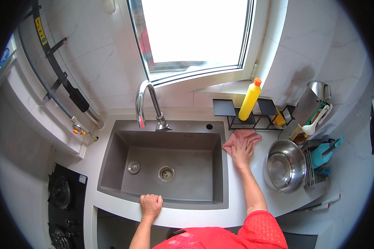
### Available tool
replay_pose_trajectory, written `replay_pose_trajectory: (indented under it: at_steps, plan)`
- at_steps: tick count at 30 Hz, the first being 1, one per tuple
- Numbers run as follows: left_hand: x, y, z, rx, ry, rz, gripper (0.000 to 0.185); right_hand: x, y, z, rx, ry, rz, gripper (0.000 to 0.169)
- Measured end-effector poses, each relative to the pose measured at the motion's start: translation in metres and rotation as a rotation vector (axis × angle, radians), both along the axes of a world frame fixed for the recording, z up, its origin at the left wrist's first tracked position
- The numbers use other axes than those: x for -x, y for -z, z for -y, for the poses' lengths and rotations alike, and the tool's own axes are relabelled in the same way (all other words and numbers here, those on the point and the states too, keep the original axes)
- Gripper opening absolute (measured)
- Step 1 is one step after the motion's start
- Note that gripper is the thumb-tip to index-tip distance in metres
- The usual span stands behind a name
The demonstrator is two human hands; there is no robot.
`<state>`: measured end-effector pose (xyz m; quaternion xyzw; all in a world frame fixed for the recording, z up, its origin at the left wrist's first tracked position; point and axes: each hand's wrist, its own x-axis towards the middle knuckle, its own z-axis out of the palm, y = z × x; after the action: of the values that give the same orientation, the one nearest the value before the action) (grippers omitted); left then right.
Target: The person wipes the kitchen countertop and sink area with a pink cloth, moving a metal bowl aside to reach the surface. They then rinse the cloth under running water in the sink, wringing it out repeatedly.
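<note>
My right hand (242, 152) presses a pink cloth (242, 137) onto the white countertop (237, 193), just right of the sink and in front of a black wire rack. Part of the cloth is hidden beneath my fingers. With its fingers curled in, my left hand (151, 205) rests on the front rim of the grey sink (202, 205). Inside the basin are a drain strainer (166, 173) and a round metal drain stopper (133, 167). A chrome faucet (149, 90) arches over the back left part of the sink.
Behind the cloth, a yellow bottle (250, 101) with an orange cap stands on the black rack (224, 107). Steel bowls (269, 168), a utensil holder (305, 105) and a turquoise spray bottle (322, 154) crowd the right side. A gas cooktop (76, 196) lies left, below an open window (193, 34).
</note>
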<state>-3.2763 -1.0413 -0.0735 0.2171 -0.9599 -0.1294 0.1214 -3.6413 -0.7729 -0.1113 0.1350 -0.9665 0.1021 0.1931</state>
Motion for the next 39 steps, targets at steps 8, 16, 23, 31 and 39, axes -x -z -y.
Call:
replay_pose_trajectory:
  at_steps: [8,16,23,31,39]
  plan:
    - [0.000,0.006,0.002,0.012,0.012,-0.009,0.030,-0.099,-0.008,-0.021,0.040,-0.194,0.019,0.057]
    - [-0.004,0.013,0.004,0.070,0.047,-0.017,0.030,-0.220,-0.026,-0.052,0.023,-0.166,0.153,0.056]
    - [-0.010,0.016,0.009,0.101,0.071,0.003,0.033,-0.266,-0.038,-0.116,-0.017,0.031,0.203,0.053]
    - [-0.006,0.013,0.007,0.115,0.084,0.072,0.037,-0.295,-0.012,-0.067,-0.001,0.101,0.084,0.055]
    - [-0.007,0.021,0.016,-0.097,0.121,-0.073,0.042,-0.362,-0.048,0.056,0.217,-0.505,0.103,0.047]
